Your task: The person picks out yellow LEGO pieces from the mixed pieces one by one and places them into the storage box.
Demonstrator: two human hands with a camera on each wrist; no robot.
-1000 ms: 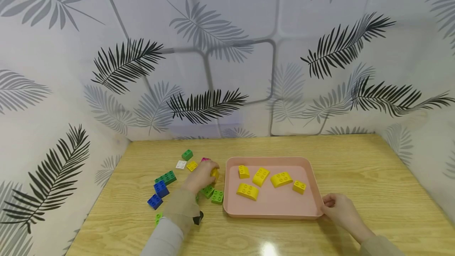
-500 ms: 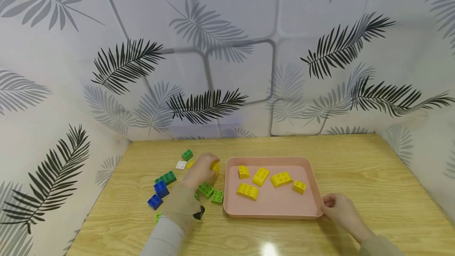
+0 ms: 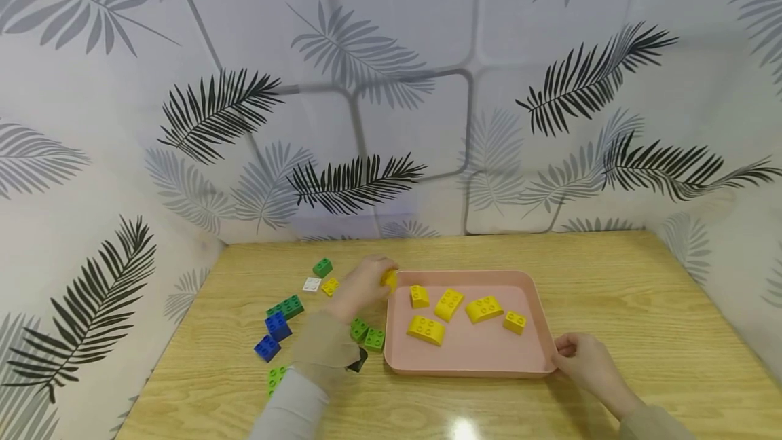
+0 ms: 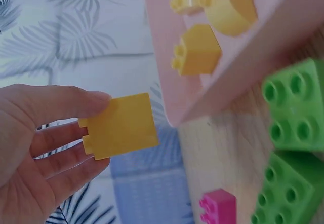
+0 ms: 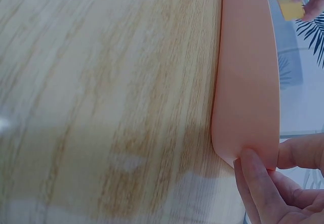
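Note:
My left hand is above the left rim of the pink tray, pinching a yellow toy brick between thumb and fingers. The left wrist view shows the brick's flat side, with its studs toward the palm. Several yellow bricks lie apart from each other inside the tray, some with curved tops. At the tray's near right corner, my right hand grips the wall; in the right wrist view its thumb and fingers pinch that corner.
Left of the tray lie green bricks, blue bricks, a white brick and a small yellow brick. A pink brick shows in the left wrist view. A leaf-patterned cloth hangs behind the wooden table.
My left hand has lifted the yellow brick from the table and carried it right, to the tray's left rim. The right hand stays at the tray's corner, and the tray has not moved.

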